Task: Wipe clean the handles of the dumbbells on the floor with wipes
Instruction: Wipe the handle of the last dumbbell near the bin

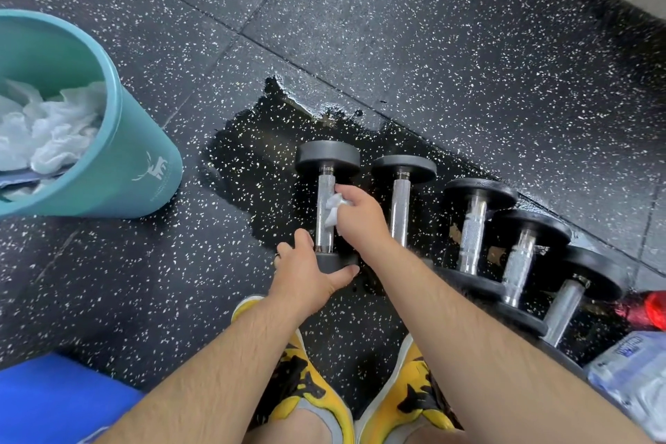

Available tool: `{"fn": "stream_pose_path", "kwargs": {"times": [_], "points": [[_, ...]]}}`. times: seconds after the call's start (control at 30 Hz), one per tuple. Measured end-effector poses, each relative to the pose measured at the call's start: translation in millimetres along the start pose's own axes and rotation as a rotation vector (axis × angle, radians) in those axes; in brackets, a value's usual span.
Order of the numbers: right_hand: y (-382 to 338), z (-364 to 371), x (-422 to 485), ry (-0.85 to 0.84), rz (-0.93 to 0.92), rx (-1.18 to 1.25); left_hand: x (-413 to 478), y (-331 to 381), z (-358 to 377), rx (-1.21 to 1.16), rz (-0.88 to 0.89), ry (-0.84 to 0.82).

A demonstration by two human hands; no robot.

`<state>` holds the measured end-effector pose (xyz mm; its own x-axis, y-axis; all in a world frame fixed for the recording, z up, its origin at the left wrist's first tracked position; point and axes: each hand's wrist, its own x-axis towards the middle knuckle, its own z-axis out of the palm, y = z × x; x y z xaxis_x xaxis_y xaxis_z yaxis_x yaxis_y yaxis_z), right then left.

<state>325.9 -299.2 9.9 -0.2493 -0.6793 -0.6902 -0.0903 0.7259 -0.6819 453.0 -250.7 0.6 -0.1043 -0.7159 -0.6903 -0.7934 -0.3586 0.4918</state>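
- The teal bin [126, 126] carries a white deer emblem [154, 169] on its side, with tiny white lettering beneath, too small to read.
- The clear packet [634, 368] at the lower right bears blue print, too blurred to read.

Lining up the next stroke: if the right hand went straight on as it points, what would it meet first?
The right hand would meet the leftmost dumbbell's handle first; its wipe looks pressed against it. Beyond lies wet floor, though depth is unclear.
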Motion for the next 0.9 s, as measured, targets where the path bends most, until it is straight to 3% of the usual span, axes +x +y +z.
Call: {"fn": "stream_pose_path", "kwargs": {"times": [0.13,0.27,0.37,0.53,0.6,0.73,0.83,0.9], "points": [[10,0,-9,0.060,-0.040,-0.085,0,0,0,-0.009,0.003,0.000],[12,4,-5,0.290,-0.401,-0.255,0,0,0,-0.003,0.004,-0.008],[16,10,5,0.229,-0.581,-0.490,-1,1,-1,-0.005,-0.002,-0.014],[21,13,2,0.039,-0.692,-0.780,0,0,-3,-0.010,-0.007,-0.028],[12,7,7,-0.033,-0.700,-0.880,0,0,-2,-0.001,-0.008,-0.013],[3,0,12,0.039,-0.656,-0.870,-2,2,0,0.007,-0.009,-0.009],[5,5,5,-0.187,-0.594,-0.966,0,0,-1,-0.005,-0.011,-0.012],[3,1,5,-0.228,-0.570,-0.983,0,0,0,-0.008,-0.011,-0.008]]}}
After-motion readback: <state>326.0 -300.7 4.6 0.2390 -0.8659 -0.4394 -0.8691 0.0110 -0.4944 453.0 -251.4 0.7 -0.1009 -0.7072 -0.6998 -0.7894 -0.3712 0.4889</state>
